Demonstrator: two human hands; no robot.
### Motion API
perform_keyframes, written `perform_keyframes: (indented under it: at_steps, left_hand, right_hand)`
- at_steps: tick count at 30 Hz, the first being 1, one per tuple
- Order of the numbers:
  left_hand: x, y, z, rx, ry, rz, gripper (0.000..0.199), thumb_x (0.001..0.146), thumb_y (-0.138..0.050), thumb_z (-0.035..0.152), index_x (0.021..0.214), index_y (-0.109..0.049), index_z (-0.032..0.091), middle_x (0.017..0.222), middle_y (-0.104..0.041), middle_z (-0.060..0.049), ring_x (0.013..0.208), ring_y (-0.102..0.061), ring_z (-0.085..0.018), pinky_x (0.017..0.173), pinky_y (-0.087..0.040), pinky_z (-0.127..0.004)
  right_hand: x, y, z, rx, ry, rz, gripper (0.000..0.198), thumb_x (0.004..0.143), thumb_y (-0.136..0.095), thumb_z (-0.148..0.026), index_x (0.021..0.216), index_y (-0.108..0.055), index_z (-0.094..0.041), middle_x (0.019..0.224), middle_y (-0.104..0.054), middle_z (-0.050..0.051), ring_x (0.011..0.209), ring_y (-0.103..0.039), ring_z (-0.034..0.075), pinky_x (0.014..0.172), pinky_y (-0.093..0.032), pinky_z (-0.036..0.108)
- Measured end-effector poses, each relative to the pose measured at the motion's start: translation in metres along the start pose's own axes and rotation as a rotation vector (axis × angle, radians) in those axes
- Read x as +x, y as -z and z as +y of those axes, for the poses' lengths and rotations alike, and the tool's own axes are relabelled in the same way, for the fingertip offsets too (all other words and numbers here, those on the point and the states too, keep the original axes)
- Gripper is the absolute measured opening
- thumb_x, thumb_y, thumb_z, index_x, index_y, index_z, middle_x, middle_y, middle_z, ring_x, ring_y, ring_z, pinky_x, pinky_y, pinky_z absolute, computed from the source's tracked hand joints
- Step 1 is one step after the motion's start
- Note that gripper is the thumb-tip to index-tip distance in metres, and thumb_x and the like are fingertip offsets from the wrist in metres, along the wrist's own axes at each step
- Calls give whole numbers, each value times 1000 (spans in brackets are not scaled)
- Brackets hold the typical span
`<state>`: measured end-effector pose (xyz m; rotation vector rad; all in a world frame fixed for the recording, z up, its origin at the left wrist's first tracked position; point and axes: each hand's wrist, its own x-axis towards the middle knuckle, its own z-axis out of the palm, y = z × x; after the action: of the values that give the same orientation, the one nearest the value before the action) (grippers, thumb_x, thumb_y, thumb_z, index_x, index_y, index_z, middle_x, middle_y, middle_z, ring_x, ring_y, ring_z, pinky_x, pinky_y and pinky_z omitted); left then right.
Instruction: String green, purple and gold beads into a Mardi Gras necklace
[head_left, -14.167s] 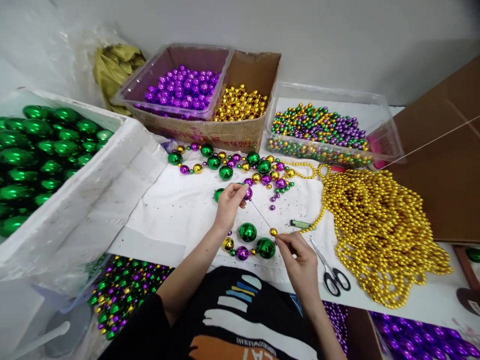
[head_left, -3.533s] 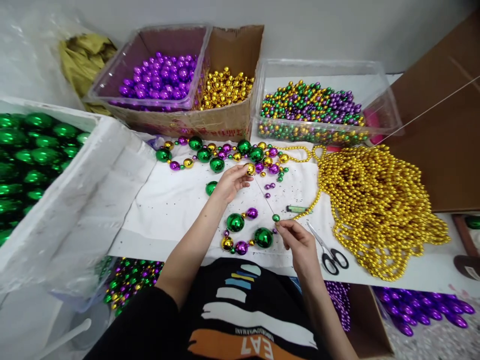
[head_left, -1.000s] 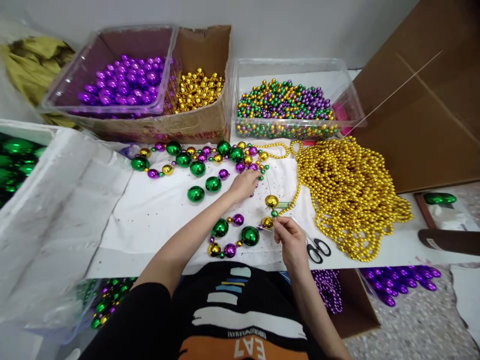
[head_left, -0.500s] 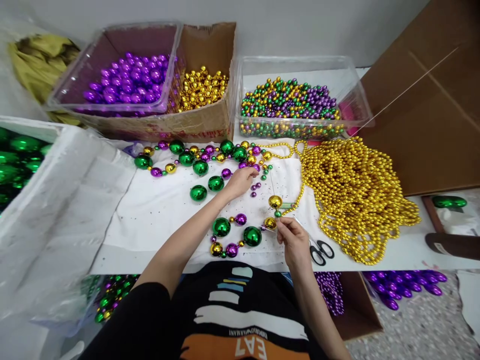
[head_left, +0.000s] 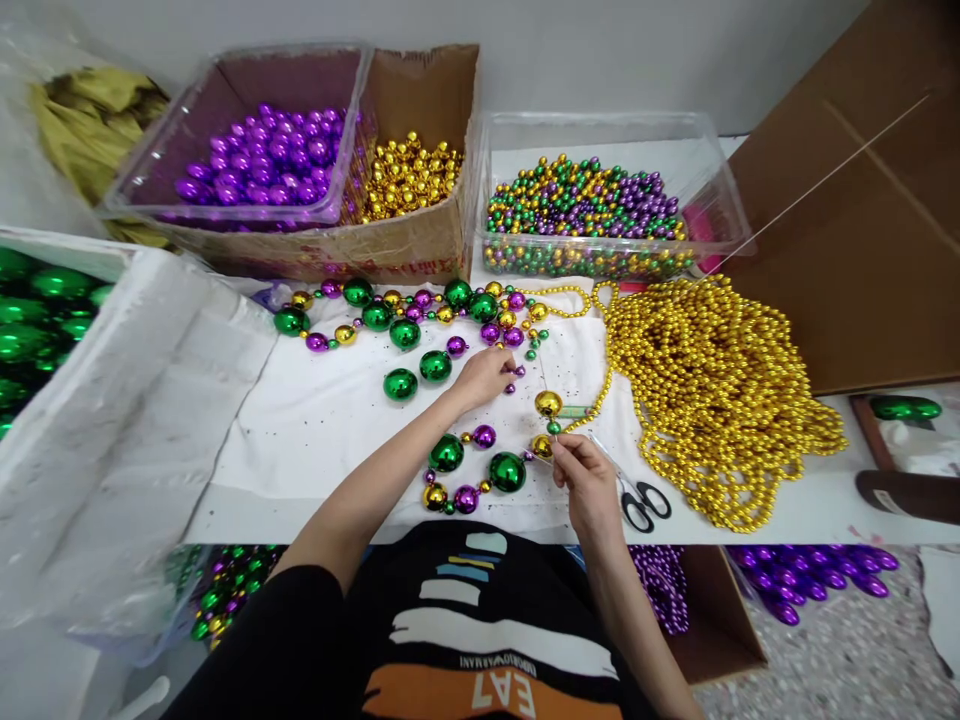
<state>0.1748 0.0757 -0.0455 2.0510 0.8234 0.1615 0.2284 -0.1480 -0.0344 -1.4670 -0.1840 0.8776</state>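
Note:
My left hand (head_left: 487,378) is over the white cloth, its fingertips closed together at a few small purple beads (head_left: 510,389). The fingers partly cover one of these beads. My right hand (head_left: 587,478) pinches a thin string just below a small green bead (head_left: 553,427), with a large gold bead (head_left: 548,403) above it. Beside that hand lies another gold bead (head_left: 541,446), at the end of a curved bead strand (head_left: 508,472) of green, purple and gold. Black-handled scissors (head_left: 643,505) rest right of my right hand.
Behind are a tub of purple beads (head_left: 270,155), a box of gold beads (head_left: 412,175) and a clear tub of mixed small beads (head_left: 585,215). A heap of gold bead chains (head_left: 712,390) lies right. Loose green balls (head_left: 400,384) and a finished-looking strand (head_left: 377,316) lie left.
My left hand has moved down toward me, from beside the larger purple beads to the small purple ones. My right hand keeps its pinch in nearly the same place.

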Motion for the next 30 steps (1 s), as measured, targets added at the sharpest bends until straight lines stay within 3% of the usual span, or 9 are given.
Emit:
perform_keyframes:
  at_steps: [2, 5, 9, 17, 24, 30]
  left_hand:
    - [-1, 5, -3, -322, 119, 12, 5, 77, -69, 12, 80, -67, 15, 76, -63, -2, 71, -59, -14, 73, -47, -28]
    - [-8, 16, -7, -871, 233, -27, 14, 81, -66, 15, 95, -69, 15, 80, -64, -1, 66, -58, -9, 68, -47, -25]
    - [-22, 29, -10, -1216, 247, -83, 16, 84, -66, 17, 99, -72, 16, 84, -66, -3, 73, -63, -9, 74, -50, -24]
    - [-33, 30, -11, -1379, 290, -51, 13, 88, -60, 13, 94, -72, 14, 79, -66, -4, 73, -63, -9, 74, -51, -24]
    - [-40, 35, -9, -1339, 245, -73, 16, 80, -71, 16, 95, -72, 15, 79, -66, -3, 73, -63, -9, 73, -51, -23]
    - [-49, 29, -2, -1236, 180, -171, 22, 73, -79, 22, 92, -72, 14, 83, -66, -3, 75, -62, -10, 79, -51, -27]
  right_hand:
    - [-1, 0, -1, -25, -1, -14, 23, 72, -77, -38, 82, -68, -19, 65, -57, -2, 48, -39, 8, 45, -30, 24]
    - [-4, 3, -1, -67, -12, -50, 23, 72, -77, -39, 81, -70, -19, 66, -59, -2, 49, -38, 8, 45, -29, 24]
    - [-6, 6, 2, -124, -33, -103, 23, 72, -78, -39, 82, -71, -20, 69, -60, -1, 50, -39, 8, 45, -28, 24]
    - [-9, 0, -2, -206, -17, -144, 19, 73, -76, -36, 80, -71, -20, 70, -59, -1, 52, -38, 9, 46, -27, 24]
    - [-10, -1, -2, -230, -3, -144, 18, 73, -75, -37, 79, -71, -20, 68, -59, 0, 52, -36, 9, 44, -25, 23]
    - [-6, -15, -4, -198, 6, -134, 19, 73, -75, -37, 80, -70, -20, 66, -58, -1, 52, -38, 9, 46, -28, 24]
